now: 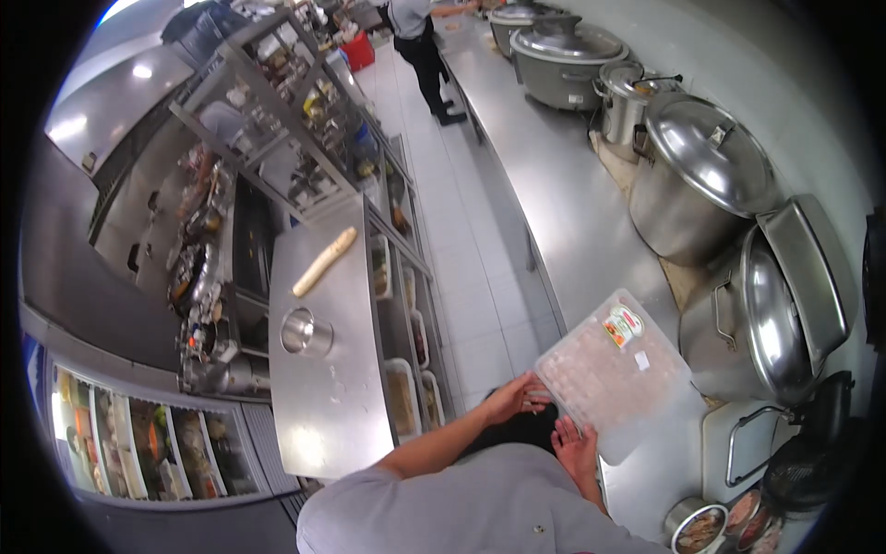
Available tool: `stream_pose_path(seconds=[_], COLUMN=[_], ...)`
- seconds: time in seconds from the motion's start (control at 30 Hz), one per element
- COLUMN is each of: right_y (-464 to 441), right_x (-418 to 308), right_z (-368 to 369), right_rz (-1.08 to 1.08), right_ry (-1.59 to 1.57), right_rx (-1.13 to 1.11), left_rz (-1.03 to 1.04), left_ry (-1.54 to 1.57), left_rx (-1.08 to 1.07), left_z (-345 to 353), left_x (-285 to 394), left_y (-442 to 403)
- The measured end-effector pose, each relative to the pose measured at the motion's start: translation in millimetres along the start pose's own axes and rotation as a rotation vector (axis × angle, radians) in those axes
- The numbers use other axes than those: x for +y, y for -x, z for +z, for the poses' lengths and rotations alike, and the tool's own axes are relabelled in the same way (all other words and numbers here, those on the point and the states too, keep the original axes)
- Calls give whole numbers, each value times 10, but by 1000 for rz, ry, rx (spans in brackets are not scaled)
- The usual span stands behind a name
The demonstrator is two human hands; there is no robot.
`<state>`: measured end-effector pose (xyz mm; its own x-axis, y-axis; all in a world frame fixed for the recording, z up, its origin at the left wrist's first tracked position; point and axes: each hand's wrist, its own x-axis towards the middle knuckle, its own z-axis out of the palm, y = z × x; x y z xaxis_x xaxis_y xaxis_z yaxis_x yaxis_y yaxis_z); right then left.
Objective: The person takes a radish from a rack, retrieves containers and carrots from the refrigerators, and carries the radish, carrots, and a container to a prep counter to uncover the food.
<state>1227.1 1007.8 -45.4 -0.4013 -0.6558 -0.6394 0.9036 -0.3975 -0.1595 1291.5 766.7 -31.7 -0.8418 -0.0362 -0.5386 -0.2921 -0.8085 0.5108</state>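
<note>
Nearest the head camera, note grey shirt (pixel 471 508). Observe left hand (pixel 519 397), fingers loosely bent and released, just beside corner of pack (pixel 614 379). Observe right hand (pixel 574 447), fingers extended, at pack's edge; cannot tell whether touching. Find labelled pack on steel counter (pixel 563 198), jutting past counter's edge, showing pale pink contents (pixel 591 365). Note lidded pot (pixel 752 323) near pack.

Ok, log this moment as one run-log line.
Flat, rectangular, clear plastic container, pink-filled, at edge of silver metal counter | left hand: open, beside container | right hand: open, beside container | contact: unclear
</note>
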Motion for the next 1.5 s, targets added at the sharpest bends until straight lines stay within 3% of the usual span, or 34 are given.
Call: stream_pose_path(seconds=[0.07, 0.13, 0.3, 0.4, 0.47, 0.53, 0.6, 0.67, 0.7, 0.77, 0.83, 0.9, 1.0, 1.03, 1.1, 1.13, 1.17, 1.2, 1.23, 1.27, 1.33, 1.37, 1.4, 1.5], right_y=[-7, -76, -435, -659, -789, -995, -1099, -1159, -1229, -1461, -1871, -2392, -3168, -3409, -3942, -4150, -4405, -4590, -4686, -4651, -4809, -4858, -4912, -4916], right_x=[-63, -86, -44, 26, 10, -56, -83, 65, 145, 387, 653, 1035, 1529, 1696, 1966, 2044, 2062, 2194, 2203, 2243, 2293, 2328, 2437, 2514], right_z=[107, 193, 529, 760, 887, 894, 783, 1029, 1141, 1121, 892, 382, -186, -450, -850, -913, -1025, -1336, -1210, -1048, -1633, -1642, -1890, -2328], right_rz=[37, 48, -10, -101, -80, -74, -137, -143, -162, -13, 210, 223, -68, -88, 191, 283, 474, 464, 406, 350, 241, 580, 675, 748], right_ry=[64, 91, 108, 160, 216, 262, 466, 595, 721, 918, 1079, 1507, 2161, 2161, 2006, 1896, 1695, 1549, 2184, 2712, 2885, 2603, 2383, 2307], right_rx=[20, -42, 66, 152, 222, 259, 259, 307, 307, 225, 231, 193, -63, -83, -54, 27, 102, 250, 218, 22, -332, -178, 21, 21], left_rz=[40, 72, -6, 0, 77, 191, 163, 346, 476, 672, 703, 639, 521, 500, 475, 634, 585, 524, 503, 489, 534, 529, 527, 551], left_ry=[149, 22, -150, -300, -259, -717, -851, -891, -1067, -1296, -1483, -1728, -1951, -1958, -1933, -1824, -1888, -1951, -1976, -1998, -1882, -1880, -1880, -1821], left_rx=[-54, 121, 218, 183, 278, 548, 735, 872, 970, 1123, 1190, 1206, 1159, 1154, 1178, 1169, 1151, 1135, 1108, 1084, 1074, 1067, 1060, 1044], left_z=[43, 113, 18, -585, -940, -1312, -1261, -1590, -1706, -2019, -2369, -2626, -2996, -3073, -3195, -3283, -3329, -3340, -3346, -3376, -3448, -3465, -3480, -3554], left_x=[-53, 1, 373, 314, 332, 328, 820, 1026, 1209, 1527, 1711, 1846, 1838, 1785, 1739, 1709, 1692, 1673, 1683, 1674, 1621, 1616, 1609, 1572], left_y=[-157, -222, -213, -338, -270, -99, 363, 697, 848, 1084, 1240, 1238, 1143, 1092, 1046, 1020, 1042, 1090, 1098, 1089, 1086, 1091, 1099, 1077])
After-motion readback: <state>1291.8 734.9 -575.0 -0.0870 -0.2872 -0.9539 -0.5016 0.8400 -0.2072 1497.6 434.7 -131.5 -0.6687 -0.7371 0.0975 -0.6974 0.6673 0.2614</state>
